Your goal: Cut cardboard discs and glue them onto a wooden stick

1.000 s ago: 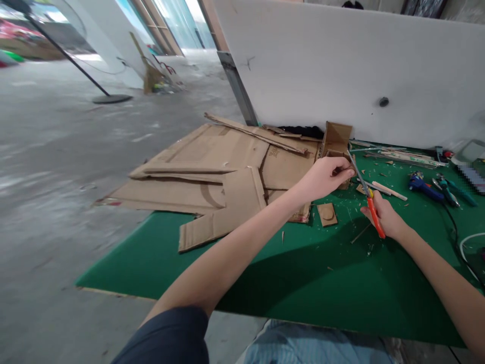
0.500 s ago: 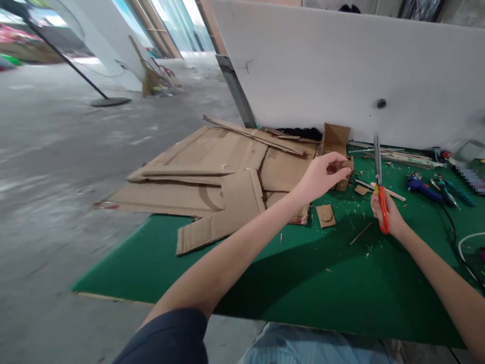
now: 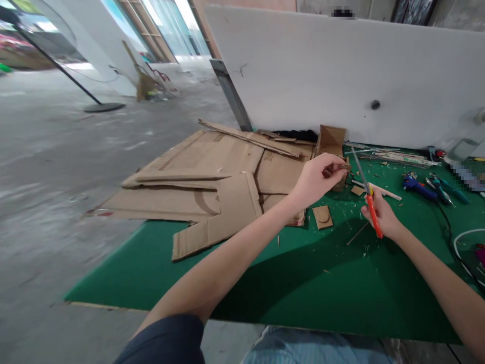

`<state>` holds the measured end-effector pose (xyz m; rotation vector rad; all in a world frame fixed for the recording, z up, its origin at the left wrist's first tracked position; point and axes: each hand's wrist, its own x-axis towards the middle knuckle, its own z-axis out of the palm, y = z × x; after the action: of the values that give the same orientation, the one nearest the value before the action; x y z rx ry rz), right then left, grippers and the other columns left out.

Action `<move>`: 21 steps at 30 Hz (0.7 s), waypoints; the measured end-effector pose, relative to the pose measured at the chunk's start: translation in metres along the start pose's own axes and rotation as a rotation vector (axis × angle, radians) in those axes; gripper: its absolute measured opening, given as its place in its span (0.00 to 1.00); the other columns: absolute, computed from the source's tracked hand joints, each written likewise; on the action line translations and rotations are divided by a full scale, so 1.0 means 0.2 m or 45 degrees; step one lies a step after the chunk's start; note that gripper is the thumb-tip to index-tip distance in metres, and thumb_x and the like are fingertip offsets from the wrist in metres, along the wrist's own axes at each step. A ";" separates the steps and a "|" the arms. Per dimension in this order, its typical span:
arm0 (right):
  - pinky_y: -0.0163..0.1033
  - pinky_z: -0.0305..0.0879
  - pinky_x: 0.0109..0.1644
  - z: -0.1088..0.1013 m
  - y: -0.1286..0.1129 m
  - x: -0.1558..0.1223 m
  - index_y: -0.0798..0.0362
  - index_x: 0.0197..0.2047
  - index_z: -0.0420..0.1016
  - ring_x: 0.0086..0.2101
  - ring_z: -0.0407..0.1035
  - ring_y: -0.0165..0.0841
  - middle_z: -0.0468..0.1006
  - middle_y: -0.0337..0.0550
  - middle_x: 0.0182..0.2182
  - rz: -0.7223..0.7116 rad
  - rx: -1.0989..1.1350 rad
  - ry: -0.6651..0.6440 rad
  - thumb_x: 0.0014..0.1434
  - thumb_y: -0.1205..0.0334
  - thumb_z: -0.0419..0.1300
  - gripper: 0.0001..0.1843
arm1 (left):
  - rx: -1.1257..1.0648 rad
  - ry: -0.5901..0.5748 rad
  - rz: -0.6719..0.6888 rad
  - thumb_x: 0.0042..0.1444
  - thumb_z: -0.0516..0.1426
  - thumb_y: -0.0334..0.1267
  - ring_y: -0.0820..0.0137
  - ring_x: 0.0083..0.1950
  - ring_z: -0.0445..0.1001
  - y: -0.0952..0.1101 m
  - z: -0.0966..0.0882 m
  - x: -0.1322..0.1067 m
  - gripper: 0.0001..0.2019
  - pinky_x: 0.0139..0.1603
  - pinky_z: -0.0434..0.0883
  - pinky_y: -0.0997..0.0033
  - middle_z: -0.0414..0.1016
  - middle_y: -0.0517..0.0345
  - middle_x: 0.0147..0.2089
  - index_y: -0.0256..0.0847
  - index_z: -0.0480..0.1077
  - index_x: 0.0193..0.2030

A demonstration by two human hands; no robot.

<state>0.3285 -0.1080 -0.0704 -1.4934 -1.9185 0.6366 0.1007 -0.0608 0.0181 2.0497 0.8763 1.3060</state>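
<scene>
My left hand [image 3: 321,173] pinches a small cardboard piece [image 3: 344,166] between thumb and fingers, in front of an upright cardboard box [image 3: 332,137]. My right hand [image 3: 382,215] is closed round the orange handles of a pair of scissors [image 3: 373,210]. Their blades point up and lean left toward the held piece, apart from it. Whether the blades are parted I cannot make out. Below the left hand, a cardboard square with a round disc on it [image 3: 323,217] lies on the green table [image 3: 303,283].
Flat cardboard sheets [image 3: 197,156] are piled on the table's left side and overhang its edge. To the right lie a blue glue gun [image 3: 419,186], pliers [image 3: 439,189] and a black cable. Thin strips [image 3: 401,156] lie along the white board [image 3: 322,71] at the back.
The scissors have tilted left, their tips nearer my left hand. The piece in my left hand has turned and now appears thin, edge-on. The whole view has shifted slightly.
</scene>
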 end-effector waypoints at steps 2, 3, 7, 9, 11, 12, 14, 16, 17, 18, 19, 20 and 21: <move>0.42 0.64 0.34 -0.02 -0.03 -0.02 0.46 0.49 0.54 0.28 0.69 0.38 0.70 0.36 0.29 0.018 -0.054 -0.027 0.58 0.43 0.55 0.23 | -0.066 0.002 -0.017 0.56 0.57 0.35 0.73 0.36 0.74 -0.01 0.00 0.00 0.06 0.36 0.71 0.73 0.75 0.54 0.37 0.38 0.72 0.39; 0.41 0.63 0.33 -0.03 -0.04 -0.02 0.46 0.49 0.53 0.28 0.69 0.38 0.70 0.36 0.28 0.021 -0.065 -0.028 0.58 0.45 0.55 0.22 | -0.101 -0.012 -0.035 0.56 0.57 0.35 0.72 0.37 0.75 -0.01 0.00 0.00 0.05 0.37 0.72 0.73 0.76 0.54 0.37 0.38 0.71 0.39; 0.40 0.61 0.31 -0.03 -0.03 -0.02 0.48 0.48 0.54 0.28 0.71 0.40 0.72 0.39 0.29 0.000 -0.178 0.001 0.56 0.49 0.56 0.21 | -0.120 -0.098 -0.103 0.55 0.55 0.31 0.73 0.34 0.76 0.00 -0.02 0.00 0.04 0.36 0.73 0.72 0.77 0.56 0.33 0.37 0.70 0.36; 0.40 0.61 0.31 -0.03 -0.02 -0.01 0.48 0.47 0.55 0.29 0.71 0.41 0.73 0.41 0.31 -0.017 -0.250 0.016 0.54 0.50 0.58 0.22 | -0.069 -0.131 -0.124 0.53 0.56 0.29 0.73 0.33 0.75 0.01 -0.03 0.00 0.04 0.34 0.72 0.74 0.76 0.57 0.32 0.37 0.71 0.36; 0.40 0.61 0.31 -0.03 0.00 -0.01 0.49 0.46 0.56 0.29 0.72 0.42 0.74 0.42 0.32 -0.029 -0.303 0.042 0.54 0.50 0.58 0.22 | -0.071 -0.171 -0.154 0.51 0.58 0.29 0.75 0.31 0.73 0.02 -0.03 0.00 0.05 0.32 0.72 0.75 0.75 0.59 0.31 0.37 0.71 0.36; 0.40 0.61 0.31 -0.03 0.00 -0.01 0.49 0.46 0.56 0.29 0.72 0.42 0.74 0.43 0.32 -0.031 -0.324 0.059 0.54 0.49 0.58 0.21 | -0.111 -0.201 -0.181 0.51 0.58 0.29 0.75 0.30 0.73 0.03 -0.04 0.00 0.06 0.31 0.72 0.75 0.75 0.59 0.30 0.36 0.71 0.37; 0.39 0.61 0.30 -0.03 0.00 -0.01 0.49 0.46 0.57 0.28 0.72 0.42 0.74 0.43 0.32 -0.034 -0.345 0.082 0.54 0.49 0.58 0.21 | -0.244 -0.264 -0.250 0.52 0.59 0.31 0.75 0.29 0.73 0.04 -0.04 0.01 0.05 0.29 0.73 0.75 0.73 0.59 0.29 0.36 0.71 0.37; 0.39 0.61 0.30 -0.03 0.01 0.00 0.49 0.46 0.56 0.27 0.72 0.40 0.74 0.43 0.31 -0.032 -0.332 0.080 0.54 0.49 0.58 0.21 | -0.376 -0.306 -0.333 0.55 0.58 0.32 0.76 0.26 0.72 0.04 -0.04 0.02 0.03 0.27 0.73 0.75 0.72 0.60 0.27 0.35 0.70 0.36; 0.39 0.61 0.30 -0.03 0.01 0.00 0.49 0.45 0.56 0.27 0.71 0.40 0.74 0.42 0.31 -0.025 -0.317 0.068 0.55 0.50 0.58 0.20 | -0.424 -0.316 -0.371 0.56 0.58 0.33 0.76 0.25 0.72 0.04 -0.04 0.02 0.03 0.26 0.73 0.76 0.71 0.60 0.25 0.35 0.70 0.35; 0.39 0.61 0.30 -0.03 0.01 0.00 0.48 0.45 0.56 0.27 0.71 0.39 0.74 0.41 0.31 -0.016 -0.301 0.052 0.55 0.50 0.58 0.20 | -0.456 -0.323 -0.400 0.57 0.58 0.33 0.77 0.24 0.71 0.04 -0.04 0.03 0.03 0.25 0.72 0.76 0.71 0.60 0.25 0.35 0.70 0.34; 0.39 0.61 0.31 -0.03 0.01 0.00 0.48 0.45 0.55 0.27 0.70 0.38 0.73 0.41 0.31 -0.006 -0.284 0.035 0.55 0.51 0.58 0.19 | -0.479 -0.332 -0.421 0.57 0.58 0.33 0.78 0.23 0.71 0.04 -0.04 0.03 0.04 0.25 0.72 0.77 0.71 0.60 0.24 0.35 0.70 0.33; 0.39 0.62 0.31 -0.03 0.01 -0.01 0.48 0.45 0.55 0.27 0.70 0.38 0.73 0.40 0.31 0.004 -0.264 0.015 0.56 0.51 0.58 0.19 | -0.497 -0.336 -0.432 0.57 0.59 0.34 0.78 0.23 0.71 0.04 -0.04 0.03 0.05 0.25 0.71 0.77 0.71 0.59 0.24 0.34 0.70 0.32; 0.39 0.62 0.31 -0.02 0.01 -0.01 0.47 0.45 0.55 0.27 0.70 0.37 0.72 0.39 0.31 0.012 -0.236 -0.006 0.56 0.52 0.58 0.19 | -0.513 -0.335 -0.436 0.57 0.60 0.34 0.78 0.23 0.71 0.04 -0.04 0.03 0.06 0.25 0.71 0.78 0.72 0.59 0.24 0.34 0.70 0.32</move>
<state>0.3327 -0.1091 -0.0690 -1.6151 -2.0209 0.4767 0.0964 -0.0604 0.0297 1.6242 0.7338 0.9141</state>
